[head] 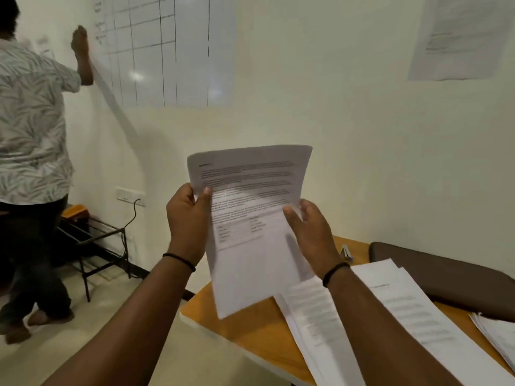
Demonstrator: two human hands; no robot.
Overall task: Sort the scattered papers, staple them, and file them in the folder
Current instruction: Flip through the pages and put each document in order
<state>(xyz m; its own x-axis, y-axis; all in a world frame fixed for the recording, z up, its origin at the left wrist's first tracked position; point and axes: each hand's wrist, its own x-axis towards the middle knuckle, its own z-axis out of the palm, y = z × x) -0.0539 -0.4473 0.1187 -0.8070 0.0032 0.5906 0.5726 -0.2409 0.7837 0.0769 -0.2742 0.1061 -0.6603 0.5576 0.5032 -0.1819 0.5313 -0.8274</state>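
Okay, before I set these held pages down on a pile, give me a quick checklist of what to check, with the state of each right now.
1. Held sheets secured: ok, left hand pinches their left edge, right hand supports the right side.
2. Sheets squared up: not ok, the lower edges look fanned and tilted.
3. Page order readable: cannot tell, the print is blurred.
4. Landing spot: ok, paper stacks lie on the wooden table below.
5. Stapler at hand: ok, it sits near the table's back edge.
6. Folder open: not ok, the dark folder lies shut.
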